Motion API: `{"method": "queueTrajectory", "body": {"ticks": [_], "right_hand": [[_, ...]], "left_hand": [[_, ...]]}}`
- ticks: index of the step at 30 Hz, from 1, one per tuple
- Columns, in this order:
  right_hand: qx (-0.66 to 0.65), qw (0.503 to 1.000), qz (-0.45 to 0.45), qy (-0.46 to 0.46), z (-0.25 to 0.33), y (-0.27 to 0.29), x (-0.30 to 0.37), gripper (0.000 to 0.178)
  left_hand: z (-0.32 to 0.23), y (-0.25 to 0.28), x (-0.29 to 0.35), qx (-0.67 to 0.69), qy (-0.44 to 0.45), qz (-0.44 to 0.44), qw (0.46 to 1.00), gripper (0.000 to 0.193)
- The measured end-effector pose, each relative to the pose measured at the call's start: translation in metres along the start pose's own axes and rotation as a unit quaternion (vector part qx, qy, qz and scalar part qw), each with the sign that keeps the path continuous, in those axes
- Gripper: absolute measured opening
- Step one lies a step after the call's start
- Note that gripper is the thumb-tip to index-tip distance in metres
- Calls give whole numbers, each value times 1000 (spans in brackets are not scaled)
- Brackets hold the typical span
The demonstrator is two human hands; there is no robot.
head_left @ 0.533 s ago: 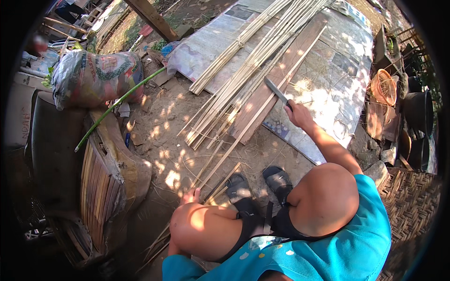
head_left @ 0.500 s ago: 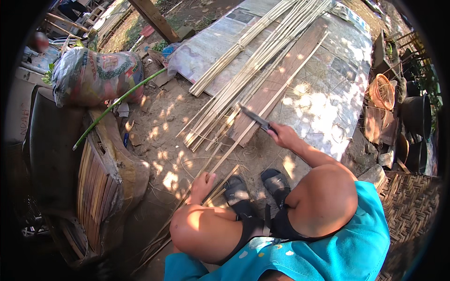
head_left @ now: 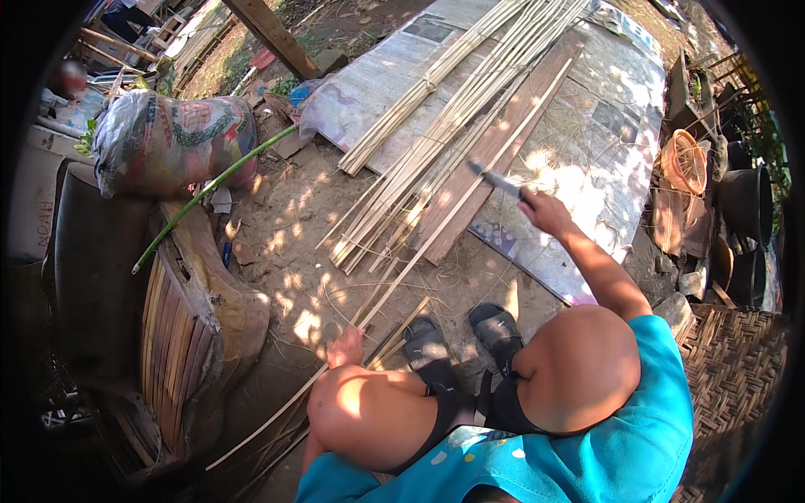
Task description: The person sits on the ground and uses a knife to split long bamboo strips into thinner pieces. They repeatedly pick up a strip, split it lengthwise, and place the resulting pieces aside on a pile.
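Note:
My right hand is wrapped round the dark handle of a knife. Its blade points up and left over a brown wooden board and is close to a long, thin bamboo strip; whether the two touch I cannot tell. Beside my left knee, my left hand is closed on the lower part of that strip, whose tail runs down past my leg. The strip's far end lies along the board. More pale strips lie in a bundle left of the board, several of them tied.
Under the bundles lies a pale sheet. A stuffed sack and a green stalk rest on old wooden furniture at left. An orange basket, dark pots and a woven mat are at right. A post stands behind.
My right hand has moved up and to the right with the knife. The strip has slid down and left, its tail now showing past my left knee. My left hand is slightly lower.

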State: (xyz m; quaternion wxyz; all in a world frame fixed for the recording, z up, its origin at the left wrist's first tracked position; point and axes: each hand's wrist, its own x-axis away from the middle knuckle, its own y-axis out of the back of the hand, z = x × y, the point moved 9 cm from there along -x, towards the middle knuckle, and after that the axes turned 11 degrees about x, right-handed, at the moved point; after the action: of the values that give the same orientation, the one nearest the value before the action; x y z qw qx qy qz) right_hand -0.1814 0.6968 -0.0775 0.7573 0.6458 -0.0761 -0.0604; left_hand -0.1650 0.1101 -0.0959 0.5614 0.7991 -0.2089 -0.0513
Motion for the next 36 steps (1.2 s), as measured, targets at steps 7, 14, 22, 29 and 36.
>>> {"method": "queueTrajectory", "body": {"ticks": [7,14,22,29,36], "right_hand": [[-108,979,-93,-147,-45,36,15,34],[-104,974,74,187,191,-20,87,36],[-80,991,-59,-87,2,2,-10,33],[-124,990,-8,60,123,-47,65,36],[-67,984,-81,-143,-35,11,-4,37]], "left_hand": [[-5,-2,-11,74,27,89,993,40],[-15,-39,-39,305,54,154,938,50],[19,-37,-15,239,100,132,957,43],[-36,-40,-54,66,76,190,977,42],[-19,-34,-53,191,26,144,971,47]]}}
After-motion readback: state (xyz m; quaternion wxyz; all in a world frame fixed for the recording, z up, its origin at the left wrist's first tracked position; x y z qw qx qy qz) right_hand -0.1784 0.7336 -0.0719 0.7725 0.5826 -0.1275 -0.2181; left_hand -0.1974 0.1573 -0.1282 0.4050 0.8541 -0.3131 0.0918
